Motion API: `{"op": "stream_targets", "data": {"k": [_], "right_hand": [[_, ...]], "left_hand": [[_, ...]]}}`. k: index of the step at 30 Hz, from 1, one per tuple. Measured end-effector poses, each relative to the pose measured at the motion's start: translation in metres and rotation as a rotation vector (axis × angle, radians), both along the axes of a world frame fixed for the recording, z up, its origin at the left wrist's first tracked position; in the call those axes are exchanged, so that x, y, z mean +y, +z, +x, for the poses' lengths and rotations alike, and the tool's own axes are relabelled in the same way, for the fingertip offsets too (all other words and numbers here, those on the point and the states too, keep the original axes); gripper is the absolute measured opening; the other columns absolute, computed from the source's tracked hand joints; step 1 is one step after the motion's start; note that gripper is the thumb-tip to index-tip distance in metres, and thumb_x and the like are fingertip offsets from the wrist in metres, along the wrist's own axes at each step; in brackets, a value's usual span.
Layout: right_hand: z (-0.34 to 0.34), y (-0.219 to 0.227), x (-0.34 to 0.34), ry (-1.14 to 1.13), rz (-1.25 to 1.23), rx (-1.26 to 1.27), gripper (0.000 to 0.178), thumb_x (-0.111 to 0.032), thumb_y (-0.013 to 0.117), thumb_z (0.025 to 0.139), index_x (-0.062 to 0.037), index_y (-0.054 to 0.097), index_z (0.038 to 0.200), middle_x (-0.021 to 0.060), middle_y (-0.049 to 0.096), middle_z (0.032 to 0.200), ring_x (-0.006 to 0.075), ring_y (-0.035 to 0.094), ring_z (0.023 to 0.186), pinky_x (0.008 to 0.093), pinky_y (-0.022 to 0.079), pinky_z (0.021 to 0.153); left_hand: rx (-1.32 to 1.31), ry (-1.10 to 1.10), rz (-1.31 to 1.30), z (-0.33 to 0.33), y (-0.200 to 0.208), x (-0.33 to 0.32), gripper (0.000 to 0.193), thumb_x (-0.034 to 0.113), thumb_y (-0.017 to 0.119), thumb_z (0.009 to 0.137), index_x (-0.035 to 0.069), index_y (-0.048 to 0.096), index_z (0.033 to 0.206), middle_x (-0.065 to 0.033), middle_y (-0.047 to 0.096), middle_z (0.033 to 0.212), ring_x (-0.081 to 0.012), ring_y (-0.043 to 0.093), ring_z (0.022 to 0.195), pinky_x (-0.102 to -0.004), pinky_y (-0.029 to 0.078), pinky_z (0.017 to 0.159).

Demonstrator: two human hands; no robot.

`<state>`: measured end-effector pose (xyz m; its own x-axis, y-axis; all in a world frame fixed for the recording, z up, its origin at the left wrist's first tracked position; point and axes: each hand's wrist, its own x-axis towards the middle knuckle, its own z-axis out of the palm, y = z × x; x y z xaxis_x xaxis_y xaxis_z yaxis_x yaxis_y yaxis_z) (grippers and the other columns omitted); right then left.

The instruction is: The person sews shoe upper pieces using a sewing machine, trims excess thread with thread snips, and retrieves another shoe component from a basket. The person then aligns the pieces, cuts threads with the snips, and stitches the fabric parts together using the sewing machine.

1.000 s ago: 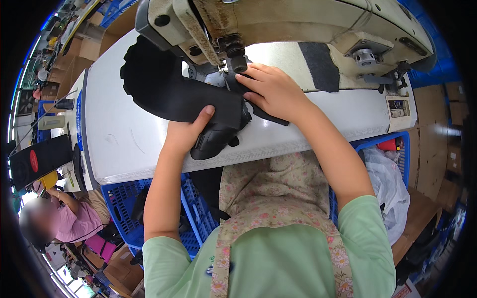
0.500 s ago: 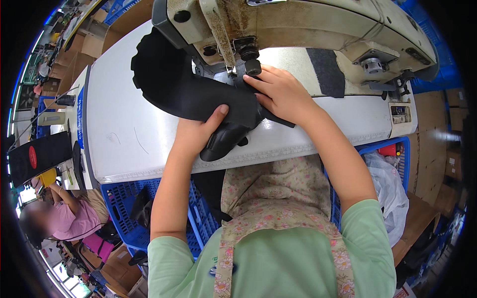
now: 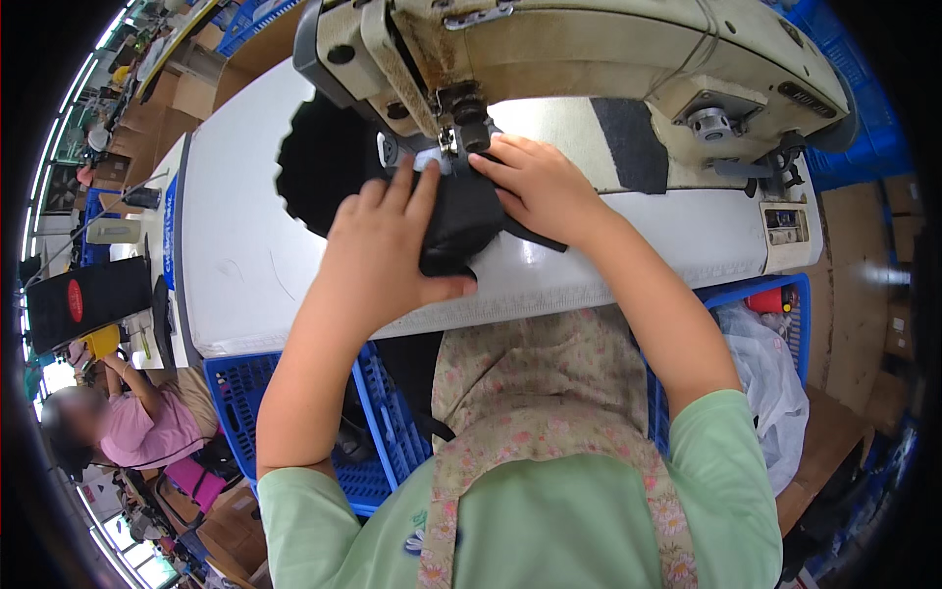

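A black piece of soft material (image 3: pixel 465 211) with a curved, notched edge lies on the white bed of a sewing machine (image 3: pixel 589 59); its wide end spreads to the left under the machine head. My left hand (image 3: pixel 378 245) rests over it with fingers stretched toward the needle area (image 3: pixel 448 143) and the thumb apart at the near edge. From the right, my right hand (image 3: pixel 549 191) pinches a narrow black strip (image 3: pixel 538 236) beside the presser foot, index fingertip close to the needle. The strip's far part is hidden under my fingers.
A dark fabric patch (image 3: pixel 633 147) lies on the machine bed at right. Blue crates (image 3: pixel 392 422) stand below the table edge, one with a clear plastic bag (image 3: pixel 760 383). At far left a person in pink (image 3: pixel 157 422) sits by another table.
My left hand has let go of the piece's near edge and moved forward onto it, fingers now near the needle. The piece has turned and folded down; my right hand shifted slightly left.
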<state>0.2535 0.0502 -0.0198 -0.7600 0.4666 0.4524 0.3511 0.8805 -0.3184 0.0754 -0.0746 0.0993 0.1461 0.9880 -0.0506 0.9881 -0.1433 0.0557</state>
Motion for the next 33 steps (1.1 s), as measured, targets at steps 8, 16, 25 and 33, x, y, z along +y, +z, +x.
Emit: {"op": "stream_targets", "data": {"k": [8, 16, 25, 33], "right_hand": [[-0.001, 0.001, 0.0, 0.006, -0.066, 0.048, 0.034, -0.021, 0.064, 0.086, -0.0079, 0.064, 0.117, 0.0071, 0.057, 0.128, 0.0247, 0.051, 0.122, 0.0397, 0.041, 0.101], [-0.002, 0.002, 0.007, 0.034, -0.112, 0.033, 0.032, -0.016, 0.063, 0.086, -0.0073, 0.065, 0.116, 0.0076, 0.058, 0.127, 0.0252, 0.051, 0.122, 0.0399, 0.041, 0.101], [0.005, 0.009, 0.019, 0.155, -0.239, 0.015, 0.027, -0.015, 0.065, 0.084, -0.01, 0.069, 0.11, 0.0105, 0.058, 0.129, 0.0307, 0.051, 0.123, 0.0407, 0.041, 0.102], [0.002, 0.005, 0.023, 0.193, -0.176, 0.078, 0.034, -0.008, 0.067, 0.08, -0.007, 0.066, 0.114, 0.0142, 0.059, 0.122, 0.0352, 0.053, 0.114, 0.041, 0.042, 0.099]], "left_hand": [[-0.051, -0.113, 0.064, 0.006, -0.029, 0.005, 0.075, 0.031, 0.082, 0.053, 0.0, 0.056, 0.117, -0.0174, 0.058, 0.122, -0.0325, 0.053, 0.117, -0.0418, 0.038, 0.101], [-0.028, -0.118, -0.156, 0.015, -0.014, 0.024, 0.071, 0.028, 0.08, 0.055, -0.002, 0.057, 0.115, -0.0201, 0.061, 0.12, -0.0321, 0.053, 0.119, -0.0416, 0.037, 0.104], [-0.071, -0.112, -0.083, 0.011, -0.025, 0.018, 0.069, 0.025, 0.077, 0.056, -0.004, 0.057, 0.116, -0.0212, 0.061, 0.119, -0.0333, 0.054, 0.118, -0.042, 0.036, 0.105], [-0.065, -0.067, -0.114, 0.013, -0.025, 0.024, 0.065, 0.022, 0.075, 0.058, -0.005, 0.057, 0.115, -0.0196, 0.061, 0.117, -0.0323, 0.054, 0.116, -0.0413, 0.038, 0.103]]}}
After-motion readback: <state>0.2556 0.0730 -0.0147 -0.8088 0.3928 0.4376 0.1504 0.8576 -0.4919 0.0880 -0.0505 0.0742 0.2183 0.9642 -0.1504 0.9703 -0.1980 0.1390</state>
